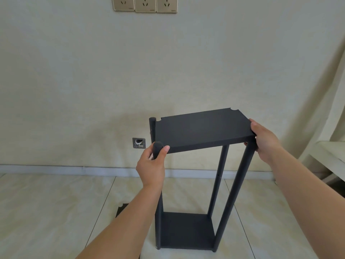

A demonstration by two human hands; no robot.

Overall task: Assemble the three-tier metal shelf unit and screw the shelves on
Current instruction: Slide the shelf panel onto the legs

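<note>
Head view looks down on a cream wall (74, 81) and a pale tiled floor (46, 212), and right in the middle stands the black shelf unit (220, 184) on those tiles, just in front of the white skirting board (56, 168). Four round black posts rise from a bottom shelf (186, 230) that sits low between them, near the floor. Up top, the upper shelf (201, 129) is tilted, its far right corner riding higher, a notched corner there standing free of any post, while its left end sits against the far left post (152, 128). Right hand (265, 141) grips the shelf's right end, thumb over the top face and fingers curled underneath, just where the near right post (237, 193) meets it. Left hand (152, 165) wraps round the top of the near left post (158, 212), fingers curled about it, thumb tip pressing the shelf's near corner. Off to the right, a white piece of furniture (328, 157) under a hanging pale cloth (317, 109). Down by the left forearm, a flat dark panel (122, 210) lies on the floor, mostly hidden. High on the wall, three gold-toned sockets (145, 4); low on it, a small open metal wall box (139, 143).
</note>
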